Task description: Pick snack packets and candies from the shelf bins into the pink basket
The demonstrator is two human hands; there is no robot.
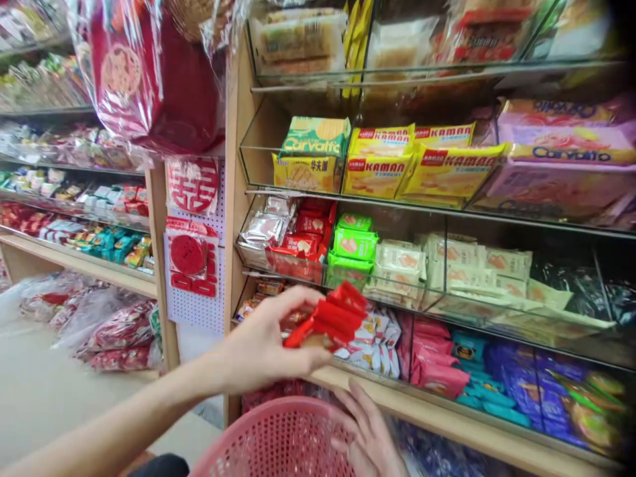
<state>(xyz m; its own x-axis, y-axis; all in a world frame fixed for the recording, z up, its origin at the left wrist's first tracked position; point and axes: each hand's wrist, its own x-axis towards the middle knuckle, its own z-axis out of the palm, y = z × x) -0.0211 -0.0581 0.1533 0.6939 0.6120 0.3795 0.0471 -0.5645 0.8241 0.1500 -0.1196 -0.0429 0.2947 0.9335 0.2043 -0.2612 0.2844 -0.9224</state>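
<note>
My left hand [271,338] is closed around several shiny red snack packets [342,315], held in the air in front of the shelves. Below it is a pink perforated plastic basket [233,440], partly cut off by the bottom edge of the view. My right hand [370,434] is at the basket's right side with its fingers apart; whether it touches the rim I cannot tell. Similar red packets [301,248] lie in a clear shelf bin behind my left hand, beside green packets [354,242] and silver packets [268,222].
Higher shelves hold yellow wafer packs [380,173] and purple packs [561,156]. Low bins hold pink packets [437,361] and blue ones [517,371]. A red bag in clear plastic [183,86] hangs at upper left. Bagged goods [119,331] lie on the floor.
</note>
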